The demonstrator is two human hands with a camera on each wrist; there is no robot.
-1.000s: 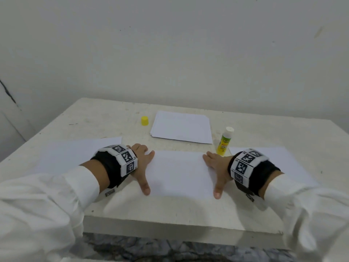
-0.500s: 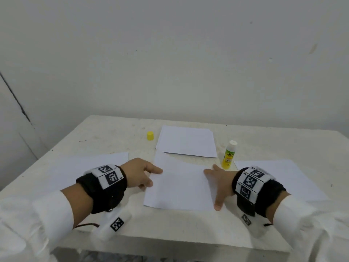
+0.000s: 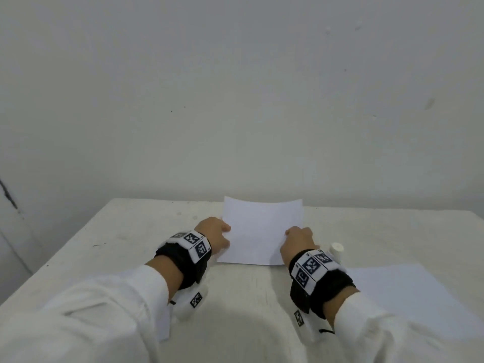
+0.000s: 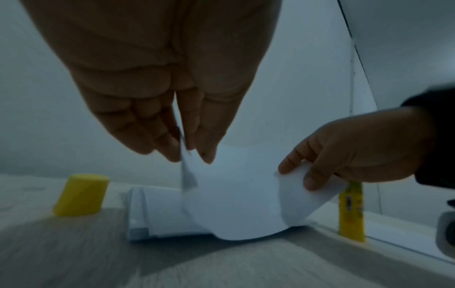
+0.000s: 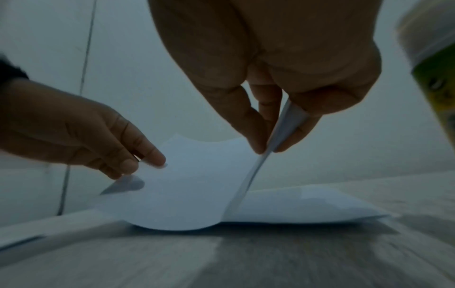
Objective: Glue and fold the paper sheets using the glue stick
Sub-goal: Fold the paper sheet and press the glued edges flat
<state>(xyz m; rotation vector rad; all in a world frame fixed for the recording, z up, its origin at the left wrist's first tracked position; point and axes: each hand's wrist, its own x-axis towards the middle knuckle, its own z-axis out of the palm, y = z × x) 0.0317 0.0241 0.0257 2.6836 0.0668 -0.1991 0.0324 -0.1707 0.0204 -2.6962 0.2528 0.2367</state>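
Both hands pinch one paper sheet (image 3: 262, 231): left hand (image 3: 213, 233) its left edge, right hand (image 3: 298, 238) its right, lifted mid-bench toward the far edge. I judge folding begun, no crease pressed; glue stick (image 3: 337, 250) stands uncapped beside my right wrist.

The wall (image 3: 235, 87) behind the work area was plain, pale and off-white, carrying a few small dark specks and one faint smudge toward its upper right. At the far left a dark crack or seam (image 3: 7, 192) ran diagonally down the wall surface, beside a vertical edge where an adjoining panel met it. The tabletop (image 3: 146, 231) was a whitish, stone-like slab with scattered scuffs and small dark marks, butted against the wall, and the lighting was soft and even, casting only weak shadows on its surface.
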